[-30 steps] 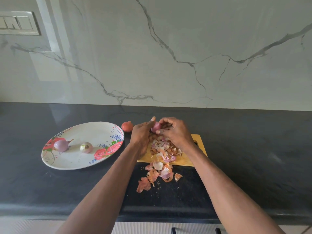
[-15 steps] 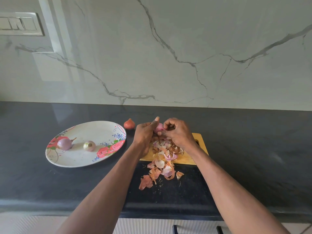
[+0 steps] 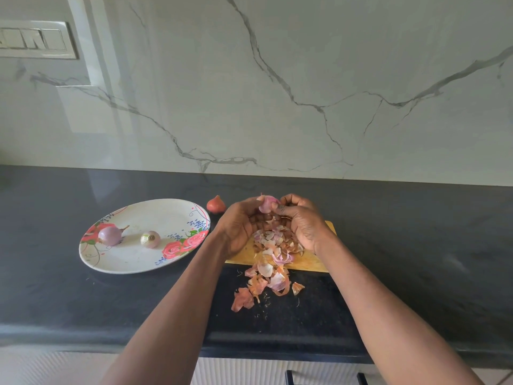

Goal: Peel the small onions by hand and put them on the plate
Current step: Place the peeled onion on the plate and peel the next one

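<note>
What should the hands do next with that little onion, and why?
Probably keep pulling skin off the onion: both hands hold it above the peel pile, and a loose flap still clings. It likely goes on the plate afterwards.

No readable text – no labels, brands, numbers.
</note>
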